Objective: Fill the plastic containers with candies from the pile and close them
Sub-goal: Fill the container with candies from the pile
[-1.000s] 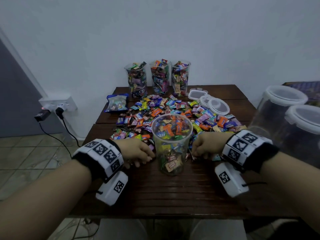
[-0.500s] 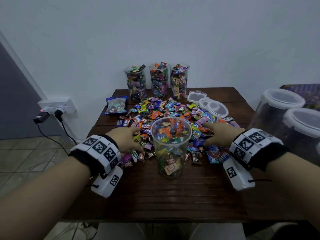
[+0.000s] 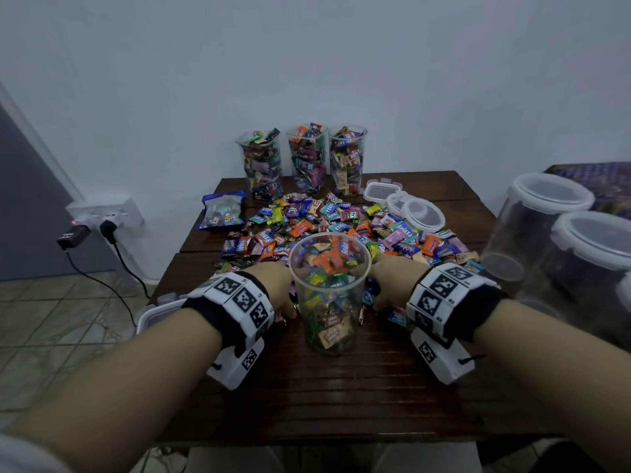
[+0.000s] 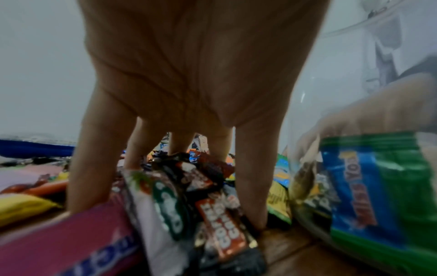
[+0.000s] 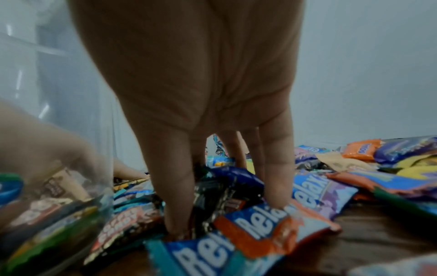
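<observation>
Clear container (image 3: 329, 288) btwn both hands; fingers (image 4: 250, 183) straddle candies (image 4: 212, 220).

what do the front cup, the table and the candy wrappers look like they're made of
Front cup: clear, glossy plastic by the look; the candies inside and the hand behind it show straight through its wall.
Table: dark brown wood, or a wood-look finish, laid in slats with grooves running across; a dull sheen.
Candy wrappers: thin printed plastic film or foil, probably; they crinkle, catch the light and have crimped ends.
</observation>
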Motion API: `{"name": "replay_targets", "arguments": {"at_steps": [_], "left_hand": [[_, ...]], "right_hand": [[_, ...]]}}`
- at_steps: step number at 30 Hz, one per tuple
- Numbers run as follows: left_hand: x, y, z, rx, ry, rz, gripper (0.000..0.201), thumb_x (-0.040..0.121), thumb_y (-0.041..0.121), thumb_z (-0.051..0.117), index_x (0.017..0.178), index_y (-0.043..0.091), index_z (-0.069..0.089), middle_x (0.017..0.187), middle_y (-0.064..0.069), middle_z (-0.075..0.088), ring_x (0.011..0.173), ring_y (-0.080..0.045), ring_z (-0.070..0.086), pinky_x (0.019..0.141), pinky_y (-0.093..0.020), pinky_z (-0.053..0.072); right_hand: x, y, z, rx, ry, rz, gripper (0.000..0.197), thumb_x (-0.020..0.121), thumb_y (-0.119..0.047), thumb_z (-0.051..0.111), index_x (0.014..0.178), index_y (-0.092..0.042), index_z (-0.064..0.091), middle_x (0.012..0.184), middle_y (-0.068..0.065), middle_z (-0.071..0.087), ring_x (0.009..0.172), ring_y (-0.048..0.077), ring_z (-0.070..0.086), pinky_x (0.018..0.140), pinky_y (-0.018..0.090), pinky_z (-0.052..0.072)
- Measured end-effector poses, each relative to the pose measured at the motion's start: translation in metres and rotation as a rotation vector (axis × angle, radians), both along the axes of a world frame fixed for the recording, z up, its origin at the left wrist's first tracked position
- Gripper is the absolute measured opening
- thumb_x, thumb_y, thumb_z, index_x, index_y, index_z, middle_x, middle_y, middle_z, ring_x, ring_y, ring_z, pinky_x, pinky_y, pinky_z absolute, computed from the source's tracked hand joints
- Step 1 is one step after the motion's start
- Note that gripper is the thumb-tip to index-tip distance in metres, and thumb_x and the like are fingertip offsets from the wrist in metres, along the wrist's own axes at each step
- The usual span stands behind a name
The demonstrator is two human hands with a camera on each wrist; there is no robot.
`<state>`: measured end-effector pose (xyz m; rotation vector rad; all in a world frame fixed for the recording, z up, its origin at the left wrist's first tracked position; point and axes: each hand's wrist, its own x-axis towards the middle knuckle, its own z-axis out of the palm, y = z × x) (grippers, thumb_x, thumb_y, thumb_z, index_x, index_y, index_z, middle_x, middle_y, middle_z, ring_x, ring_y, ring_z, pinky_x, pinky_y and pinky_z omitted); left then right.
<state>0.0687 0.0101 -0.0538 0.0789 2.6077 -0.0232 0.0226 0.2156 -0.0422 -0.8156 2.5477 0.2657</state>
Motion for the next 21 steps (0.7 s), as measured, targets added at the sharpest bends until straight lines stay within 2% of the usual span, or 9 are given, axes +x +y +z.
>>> {"name": "replay_targets", "arguments": {"at_steps": [3, 5, 8, 9, 11, 14, 16, 18, 21], "left_hand": [[-0.002, -0.004, -0.003, -0.007, 0.068, 0.045, 0.06, 0.08, 0.041, 0.072, 0.132, 0.02, 0.052, 0.129, -0.004, 0.058, 0.116, -0.025, 0.055, 0.097, -0.041, 0.048], [-0.002, -0.006, -0.006, 0.0, 0.114, 0.069, 0.048, 0.08, 0.041, 0.071, 0.121, 0.019, 0.061, 0.118, -0.002, 0.064, 0.105, -0.023, 0.061, 0.09, -0.04, 0.052], [0.001, -0.003, -0.004, 0.016, 0.207, 0.066, 0.026, 0.087, 0.025, 0.062, 0.11, 0.014, 0.066, 0.108, -0.006, 0.067, 0.093, -0.024, 0.063, 0.084, -0.04, 0.054], [0.002, -0.002, -0.004, 0.02, 0.231, 0.068, 0.023, 0.089, 0.02, 0.057, 0.109, 0.013, 0.066, 0.106, -0.008, 0.067, 0.092, -0.026, 0.062, 0.084, -0.04, 0.053], [0.004, -0.002, -0.004, 0.021, 0.27, 0.084, 0.023, 0.091, 0.015, 0.051, 0.109, 0.011, 0.066, 0.105, -0.01, 0.067, 0.095, -0.029, 0.061, 0.093, -0.042, 0.047], [0.006, -0.006, -0.001, 0.046, 0.296, 0.12, 0.025, 0.093, 0.016, 0.049, 0.11, 0.014, 0.068, 0.106, -0.008, 0.069, 0.099, -0.027, 0.061, 0.105, -0.044, 0.038], [0.008, -0.008, 0.003, 0.094, 0.333, 0.15, 0.027, 0.093, 0.019, 0.052, 0.115, 0.022, 0.067, 0.109, -0.007, 0.069, 0.104, -0.027, 0.06, 0.097, -0.042, 0.046], [0.011, -0.01, 0.009, 0.137, 0.367, 0.182, 0.028, 0.092, 0.02, 0.055, 0.117, 0.027, 0.066, 0.111, -0.006, 0.069, 0.103, -0.024, 0.06, 0.083, -0.033, 0.049], [0.016, -0.011, 0.016, 0.208, 0.398, 0.242, 0.025, 0.089, 0.015, 0.059, 0.111, 0.023, 0.069, 0.101, -0.006, 0.07, 0.082, -0.018, 0.058, 0.07, -0.026, 0.042]], "right_hand": [[-0.001, 0.001, 0.001, -0.034, 0.024, 0.004, 0.062, 0.086, -0.029, 0.066, 0.141, -0.027, 0.039, 0.134, 0.008, 0.039, 0.121, 0.028, 0.046, 0.099, 0.041, 0.044], [-0.001, 0.002, 0.001, -0.06, 0.034, 0.007, 0.055, 0.087, -0.024, 0.064, 0.138, -0.025, 0.044, 0.131, 0.008, 0.042, 0.12, 0.028, 0.046, 0.099, 0.04, 0.044], [-0.001, 0.001, 0.002, -0.083, 0.058, 0.008, 0.042, 0.089, -0.017, 0.059, 0.13, -0.021, 0.051, 0.125, 0.011, 0.047, 0.116, 0.03, 0.049, 0.097, 0.041, 0.045], [-0.001, 0.0, 0.003, -0.072, 0.061, 0.009, 0.04, 0.09, -0.014, 0.056, 0.129, -0.02, 0.051, 0.124, 0.011, 0.049, 0.116, 0.029, 0.05, 0.097, 0.04, 0.045], [-0.001, 0.0, 0.006, -0.036, 0.05, 0.0, 0.04, 0.092, -0.01, 0.052, 0.132, -0.018, 0.051, 0.126, 0.011, 0.052, 0.117, 0.028, 0.051, 0.096, 0.036, 0.045], [0.0, 0.002, 0.011, -0.058, 0.03, -0.043, 0.037, 0.094, -0.007, 0.047, 0.129, -0.015, 0.054, 0.128, 0.01, 0.054, 0.116, 0.028, 0.053, 0.089, 0.033, 0.045], [-0.001, 0.006, 0.011, -0.139, 0.036, -0.079, 0.028, 0.093, -0.005, 0.047, 0.116, -0.012, 0.06, 0.121, 0.01, 0.059, 0.11, 0.027, 0.056, 0.078, 0.029, 0.044], [-0.001, 0.011, 0.012, -0.215, 0.033, -0.112, 0.023, 0.092, -0.004, 0.048, 0.108, -0.011, 0.064, 0.115, 0.009, 0.062, 0.105, 0.026, 0.058, 0.075, 0.028, 0.044], [-0.002, 0.015, 0.015, -0.306, 0.026, -0.152, 0.02, 0.092, -0.006, 0.05, 0.105, -0.01, 0.065, 0.107, 0.007, 0.061, 0.091, 0.022, 0.058, 0.074, 0.026, 0.045]]}}
